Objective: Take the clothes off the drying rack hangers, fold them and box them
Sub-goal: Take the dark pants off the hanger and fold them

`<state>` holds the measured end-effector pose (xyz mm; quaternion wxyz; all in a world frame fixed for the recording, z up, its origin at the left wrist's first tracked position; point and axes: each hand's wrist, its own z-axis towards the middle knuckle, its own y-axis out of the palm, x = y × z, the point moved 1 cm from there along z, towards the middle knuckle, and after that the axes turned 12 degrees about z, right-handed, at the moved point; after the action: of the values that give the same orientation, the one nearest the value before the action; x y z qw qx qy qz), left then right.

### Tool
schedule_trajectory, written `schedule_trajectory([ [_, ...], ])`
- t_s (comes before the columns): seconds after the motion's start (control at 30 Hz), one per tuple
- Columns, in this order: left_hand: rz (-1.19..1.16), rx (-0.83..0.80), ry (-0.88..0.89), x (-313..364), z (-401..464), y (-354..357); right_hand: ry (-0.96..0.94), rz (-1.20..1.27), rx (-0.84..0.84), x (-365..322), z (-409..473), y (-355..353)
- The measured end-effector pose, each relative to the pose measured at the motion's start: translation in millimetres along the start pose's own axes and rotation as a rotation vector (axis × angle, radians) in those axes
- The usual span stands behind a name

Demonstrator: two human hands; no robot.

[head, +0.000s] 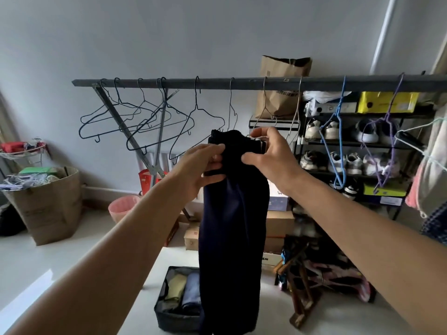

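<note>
Trousers (pixel 233 213) hang lengthwise before the rack (pixel 242 83), pinched at the waistband by my left hand (pixel 202 163) and right hand (pixel 268 151), so I'd keep the fingers tight, align the legs, then fold toward the box (pixel 167 317) below.

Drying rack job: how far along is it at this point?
Well along. Most hangers on the rack hang bare, and the box on the floor holds folded clothes. Left hand and right hand grip dark trousers, unfolded. A garment at the right edge looks still hung.
</note>
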<state>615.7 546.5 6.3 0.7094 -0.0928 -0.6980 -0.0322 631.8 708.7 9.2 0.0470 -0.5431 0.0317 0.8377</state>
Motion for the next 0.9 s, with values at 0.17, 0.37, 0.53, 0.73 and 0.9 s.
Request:
schedule_trajectory([
  [0.17, 0.277, 0.134, 0.193, -2, 7, -10, 0.036, 0.159, -0.081, -12, 9, -6],
  [0.37, 0.136, -0.263, 0.38, 32, 8, -14, 0.05, 0.363, -0.157, -28, 7, -32],
  [0.53, 0.139, -0.164, 0.469, 54, 13, 6, 0.152, 0.324, -0.133, -16, -9, -41],
  [0.73, 0.123, -0.311, 0.508, 45, 18, -2, -0.004, 0.379, -0.039, -53, 5, -47],
  [0.9, 0.238, -0.448, 0.356, -19, 14, -15, -0.156, 0.353, 0.114, -90, 21, -46],
])
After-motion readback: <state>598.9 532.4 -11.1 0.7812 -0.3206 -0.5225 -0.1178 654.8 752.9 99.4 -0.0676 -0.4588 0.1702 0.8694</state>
